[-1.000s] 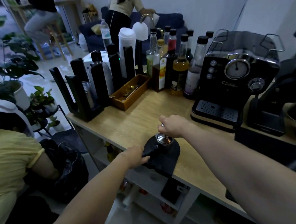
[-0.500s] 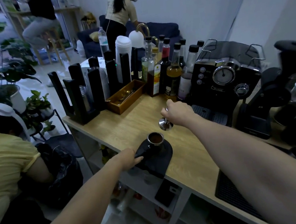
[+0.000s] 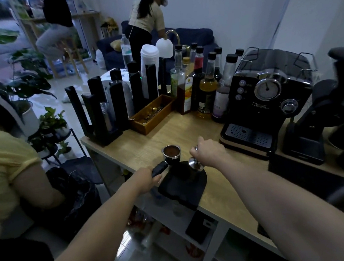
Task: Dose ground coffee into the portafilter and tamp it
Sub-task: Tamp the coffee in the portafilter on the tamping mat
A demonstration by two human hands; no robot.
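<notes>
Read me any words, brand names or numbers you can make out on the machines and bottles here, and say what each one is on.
None can be read.
Espresso machine: a brand badge under the round gauge, too blurred.
Gauge: no readable numbers.
Syrup bottles: labels too small and dark.
White box behind the black racks: print too small.

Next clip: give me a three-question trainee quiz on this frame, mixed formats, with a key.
1. True or false: the tamper sits inside the portafilter basket.
2. Which hand grips the portafilter handle? A) left hand B) right hand C) neither
3. Fill in: the portafilter basket holds ground ____.

Key: 1. False; the right hand holds the tamper beside the basket, above the black tamping mat. 2. A. 3. coffee.
</notes>
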